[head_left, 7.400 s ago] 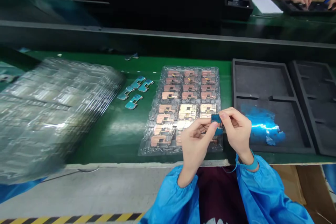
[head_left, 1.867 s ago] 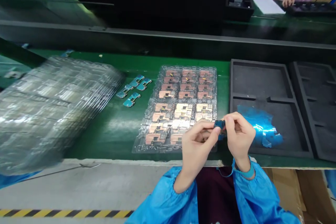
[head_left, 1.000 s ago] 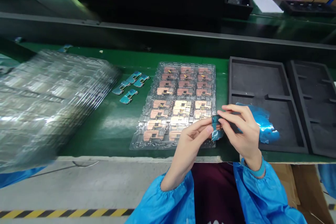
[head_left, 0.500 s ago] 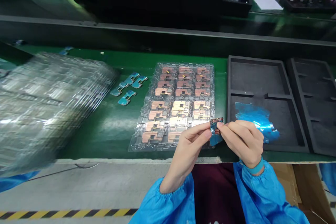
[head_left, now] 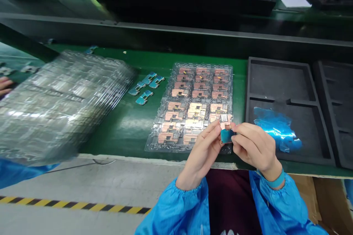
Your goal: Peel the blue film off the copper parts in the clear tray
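Left hand (head_left: 202, 154), right hand (head_left: 255, 148) pinch circuit board (head_left: 225, 125) (print too small to read) over blister tray (head_left: 157, 132).

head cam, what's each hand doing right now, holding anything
Left hand: closed, pinching the small circuit board from its left side.
Right hand: closed, pinching the same board from its right side.

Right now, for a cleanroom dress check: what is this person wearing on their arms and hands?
The left sleeve and right sleeve are loose, glossy blue fabric, gathered at the cuffs. A teal band circles the right wrist. The left hand and right hand are bare, with no gloves.
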